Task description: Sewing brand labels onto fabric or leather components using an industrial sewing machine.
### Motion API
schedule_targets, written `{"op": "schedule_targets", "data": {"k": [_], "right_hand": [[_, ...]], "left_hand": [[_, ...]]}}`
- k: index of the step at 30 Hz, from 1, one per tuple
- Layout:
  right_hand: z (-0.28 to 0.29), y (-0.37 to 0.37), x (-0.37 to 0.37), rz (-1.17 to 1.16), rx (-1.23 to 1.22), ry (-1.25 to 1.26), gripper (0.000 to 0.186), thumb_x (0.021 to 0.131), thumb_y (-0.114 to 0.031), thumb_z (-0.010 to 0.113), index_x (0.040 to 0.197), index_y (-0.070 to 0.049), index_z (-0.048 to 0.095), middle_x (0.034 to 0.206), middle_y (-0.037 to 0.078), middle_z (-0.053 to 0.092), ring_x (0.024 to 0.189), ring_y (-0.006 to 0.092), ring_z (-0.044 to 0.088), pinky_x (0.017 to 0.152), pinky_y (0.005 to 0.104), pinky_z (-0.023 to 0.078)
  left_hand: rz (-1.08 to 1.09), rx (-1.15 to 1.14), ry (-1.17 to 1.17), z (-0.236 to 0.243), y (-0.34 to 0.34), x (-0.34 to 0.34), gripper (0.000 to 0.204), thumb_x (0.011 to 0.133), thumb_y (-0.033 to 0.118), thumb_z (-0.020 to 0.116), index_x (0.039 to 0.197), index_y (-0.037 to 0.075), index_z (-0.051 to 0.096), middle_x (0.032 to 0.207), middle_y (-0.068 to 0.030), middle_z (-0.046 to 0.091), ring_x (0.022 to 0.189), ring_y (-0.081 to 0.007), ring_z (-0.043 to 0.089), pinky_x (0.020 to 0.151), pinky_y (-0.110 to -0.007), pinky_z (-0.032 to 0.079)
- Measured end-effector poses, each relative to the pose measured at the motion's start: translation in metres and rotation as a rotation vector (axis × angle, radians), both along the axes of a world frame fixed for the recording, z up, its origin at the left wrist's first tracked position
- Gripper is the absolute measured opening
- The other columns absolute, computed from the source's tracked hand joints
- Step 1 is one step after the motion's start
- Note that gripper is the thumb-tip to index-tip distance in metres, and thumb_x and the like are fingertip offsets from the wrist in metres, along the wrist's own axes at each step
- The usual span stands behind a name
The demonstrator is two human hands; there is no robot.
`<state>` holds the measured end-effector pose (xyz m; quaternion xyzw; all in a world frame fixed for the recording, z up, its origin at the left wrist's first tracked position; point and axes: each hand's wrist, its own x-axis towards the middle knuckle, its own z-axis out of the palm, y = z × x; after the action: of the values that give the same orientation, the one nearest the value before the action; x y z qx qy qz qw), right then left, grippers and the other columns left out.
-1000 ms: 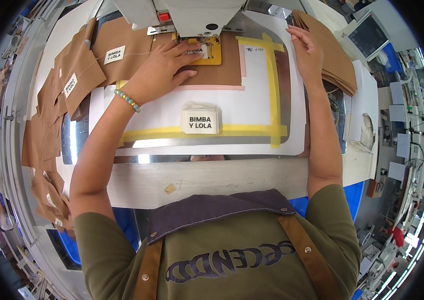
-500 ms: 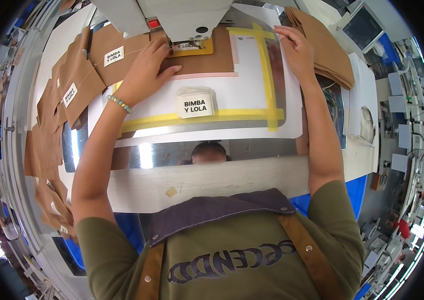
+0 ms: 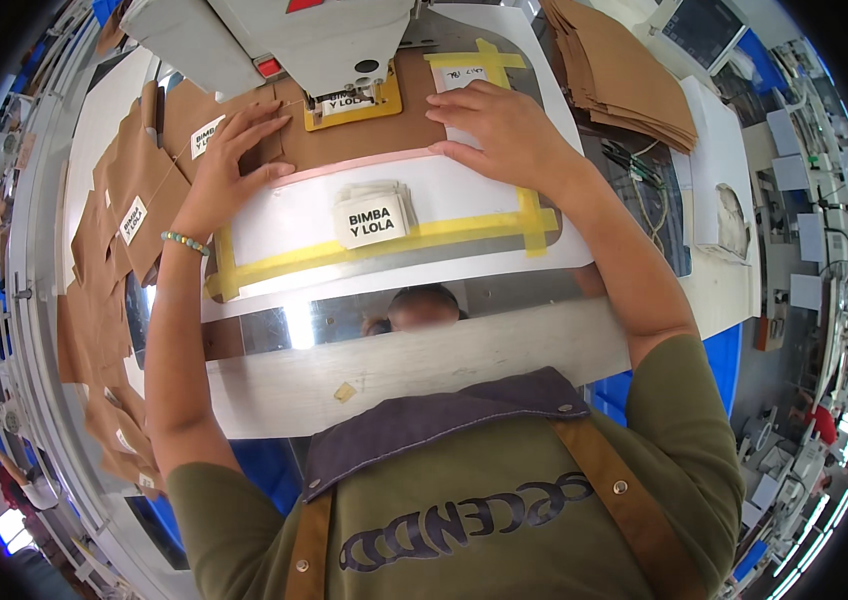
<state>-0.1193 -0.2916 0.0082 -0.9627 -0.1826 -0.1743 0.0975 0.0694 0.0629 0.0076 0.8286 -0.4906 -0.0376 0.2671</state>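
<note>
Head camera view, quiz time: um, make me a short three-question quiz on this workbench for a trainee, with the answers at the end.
1. Which wrist wears the beaded bracelet?
2. True or false: the left hand and the right hand are both clear of the stack of labels.
3. Pick one. The frame over the brown sheet, under the sewing machine, is: A) blue, B) yellow, C) green.

Key: 1. The left wrist. 2. True. 3. B.
</note>
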Motion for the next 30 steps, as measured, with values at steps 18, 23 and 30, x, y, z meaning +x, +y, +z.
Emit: {"op": "schedule_targets", "data": {"k": [18,23,30], "right_hand": [[0.040,0.001,-0.052,-0.098,-0.164,0.145,0.050,0.098,-0.046,0.076,0.124,-0.003,0.077,0.131,0.012,0.074,0.110,0.0338,0.075,0.094,0.0414,0.060],[0.111,-0.042,-0.109,0.059,0.381,0.439,0.035,0.099,-0.030,0.075,0.119,-0.002,0.080,0.124,0.013,0.080,0.109,0.0314,0.076,0.096,0.0403,0.058],[0.248,-0.036,-0.203,1.345,0.222,0.404,0.041,0.107,-0.042,0.066,0.137,-0.014,0.068,0.140,0.007,0.070,0.128,0.0223,0.064,0.118,0.0446,0.042]], "left_hand": [[-0.235,0.003,-0.702,0.000,-0.038,-0.052,0.026,0.094,0.009,0.074,0.118,0.000,0.078,0.124,-0.0089,0.077,0.114,-0.0249,0.074,0.093,-0.036,0.065],[-0.254,0.039,-0.766,-0.003,0.024,-0.057,0.029,0.091,0.008,0.073,0.118,0.001,0.076,0.130,-0.0094,0.075,0.118,-0.0249,0.073,0.095,-0.035,0.064],[0.228,0.410,-0.668,0.010,0.148,-0.008,0.026,0.098,0.012,0.068,0.120,0.001,0.077,0.131,-0.0123,0.075,0.122,-0.0307,0.071,0.103,-0.042,0.058]]}}
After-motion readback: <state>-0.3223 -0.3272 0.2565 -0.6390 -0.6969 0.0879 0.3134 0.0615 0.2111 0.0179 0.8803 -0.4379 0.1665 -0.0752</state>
